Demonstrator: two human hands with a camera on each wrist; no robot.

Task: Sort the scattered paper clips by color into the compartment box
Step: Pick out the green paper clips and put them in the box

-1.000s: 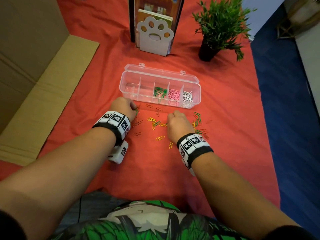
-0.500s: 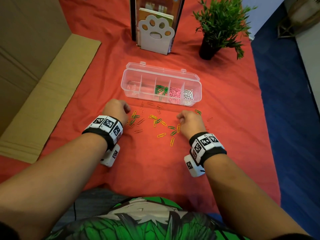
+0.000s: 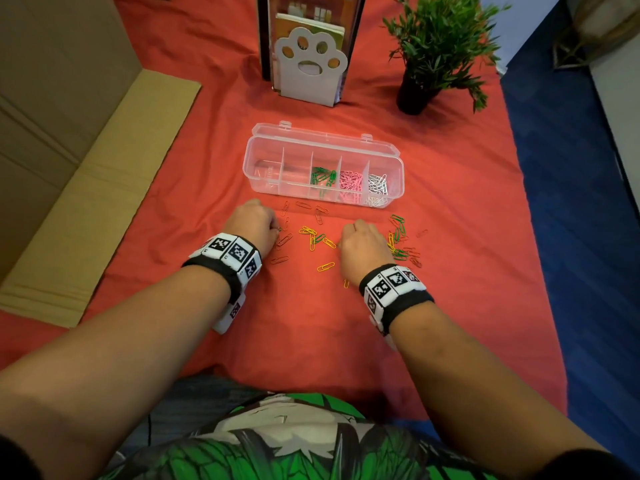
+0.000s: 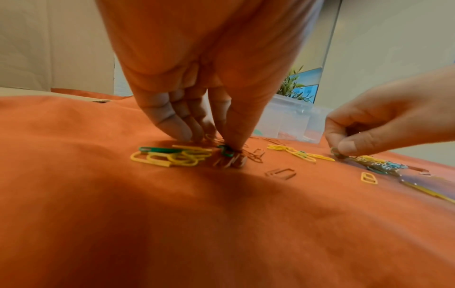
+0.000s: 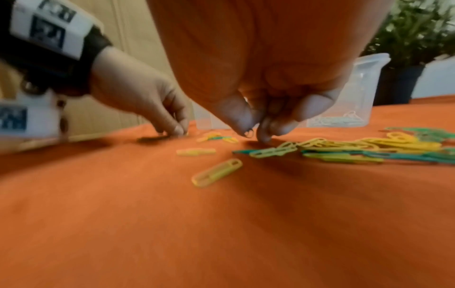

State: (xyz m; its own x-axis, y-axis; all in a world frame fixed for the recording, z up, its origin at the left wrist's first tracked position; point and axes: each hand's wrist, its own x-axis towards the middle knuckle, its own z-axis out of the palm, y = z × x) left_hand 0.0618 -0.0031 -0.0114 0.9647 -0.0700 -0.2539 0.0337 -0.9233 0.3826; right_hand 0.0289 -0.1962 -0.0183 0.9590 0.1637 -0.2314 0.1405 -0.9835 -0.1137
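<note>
The clear compartment box (image 3: 266, 147) lies open on the red cloth, holding green clips (image 3: 323, 176), pink clips (image 3: 351, 181) and white clips (image 3: 377, 185) in its three right compartments. Yellow clips (image 3: 310, 232), green and red clips lie scattered in front of it. My left hand (image 4: 222, 150) is fingers-down on the cloth, thumb and fingers pinching a green clip (image 4: 227, 153) beside a yellow pile (image 4: 172, 157). My right hand (image 5: 253, 133) pinches a small clip (image 5: 249, 132) between thumb and forefinger, just left of a yellow-green cluster (image 5: 357, 146).
A paw-shaped white bookend (image 3: 310, 69) with books stands behind the box. A potted plant (image 3: 436, 46) is at the back right. Cardboard (image 3: 86, 188) lies along the left. The cloth's right edge drops to blue floor (image 3: 571, 237).
Over the last half second my left hand has shifted right and my right hand left, both toward the middle clips. The right hand now covers the green clips that lay beside it.
</note>
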